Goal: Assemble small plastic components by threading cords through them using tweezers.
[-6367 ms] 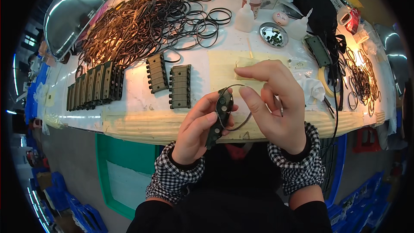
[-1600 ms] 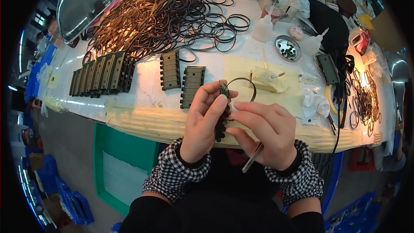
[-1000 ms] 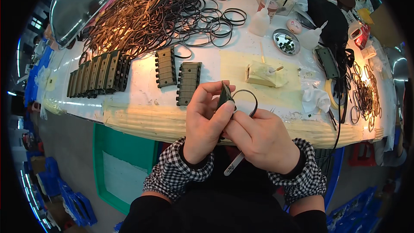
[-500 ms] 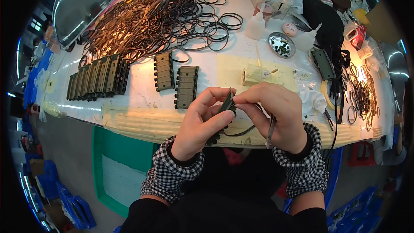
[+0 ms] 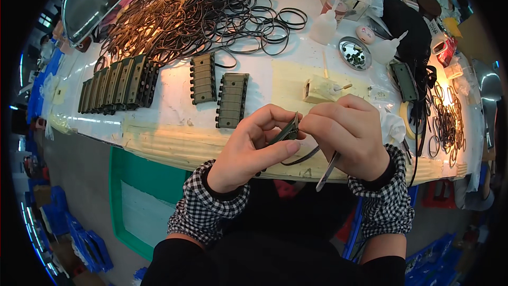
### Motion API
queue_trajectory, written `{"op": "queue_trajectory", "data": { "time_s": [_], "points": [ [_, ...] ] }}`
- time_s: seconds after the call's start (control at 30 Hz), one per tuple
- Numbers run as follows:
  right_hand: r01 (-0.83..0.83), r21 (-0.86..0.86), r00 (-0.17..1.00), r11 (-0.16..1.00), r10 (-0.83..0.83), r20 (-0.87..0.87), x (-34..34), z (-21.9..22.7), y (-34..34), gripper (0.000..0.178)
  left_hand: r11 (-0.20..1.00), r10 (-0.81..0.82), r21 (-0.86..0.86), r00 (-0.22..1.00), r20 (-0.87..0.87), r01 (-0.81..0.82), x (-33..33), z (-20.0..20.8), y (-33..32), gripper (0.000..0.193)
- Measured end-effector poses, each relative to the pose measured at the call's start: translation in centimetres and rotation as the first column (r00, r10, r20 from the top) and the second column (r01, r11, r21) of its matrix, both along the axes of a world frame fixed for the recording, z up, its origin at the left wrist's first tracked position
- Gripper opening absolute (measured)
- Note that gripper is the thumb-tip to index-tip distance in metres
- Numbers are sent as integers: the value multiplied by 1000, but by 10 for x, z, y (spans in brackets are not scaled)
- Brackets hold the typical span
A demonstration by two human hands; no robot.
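In my left hand [image 5: 251, 148] I grip a dark green part [image 5: 283, 134], held tilted between thumb and fingers. My right hand [image 5: 350, 135] is closed, its fingertips at the upper tip of that part. A slim metal tool [image 5: 327, 172], perhaps tweezers, sticks out below the right palm. A thin dark band [image 5: 302, 160] curves from under the green part towards the right hand; its ends are hidden. Two ribbed green blocks, a left one [image 5: 203, 79] and a right one [image 5: 231, 100], lie beyond my left hand.
A row of similar blocks [image 5: 114, 86] stands at left, before a heap of dark bands [image 5: 174, 18]. Beyond my right hand are a small cream block [image 5: 316, 91], a metal dish [image 5: 354, 53] of tiny green pieces and squeeze bottles [image 5: 323, 27]. A green tray [image 5: 114, 201] sits below the table edge.
My right hand has turned slightly and shifted right, and more of the metal tool shows below it. The left hand keeps its grip on the green part. The whole view has shifted a little.
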State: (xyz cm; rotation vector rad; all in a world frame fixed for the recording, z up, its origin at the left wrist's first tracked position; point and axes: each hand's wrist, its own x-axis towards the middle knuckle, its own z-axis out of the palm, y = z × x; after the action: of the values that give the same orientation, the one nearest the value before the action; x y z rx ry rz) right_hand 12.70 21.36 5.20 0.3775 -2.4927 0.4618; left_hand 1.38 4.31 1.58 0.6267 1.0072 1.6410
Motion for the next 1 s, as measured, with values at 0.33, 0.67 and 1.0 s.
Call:
{"op": "queue_trajectory", "data": {
  "time_s": [0.33,0.67,1.0],
  "points": [
    [-7,-80,997,997,14,81,0,3,-4,25,998,54,-27,989,-137,-59,5,-2,4,33],
    [-13,66,993,998,5,121,3,3,4,20,999,-34,-23,998,-57,33,1,0,6,31],
    [20,218,997,976,-35,64,7,7,-2,20,999,11,-42,985,-170,-19,4,-7,7,32]
  ]
}}
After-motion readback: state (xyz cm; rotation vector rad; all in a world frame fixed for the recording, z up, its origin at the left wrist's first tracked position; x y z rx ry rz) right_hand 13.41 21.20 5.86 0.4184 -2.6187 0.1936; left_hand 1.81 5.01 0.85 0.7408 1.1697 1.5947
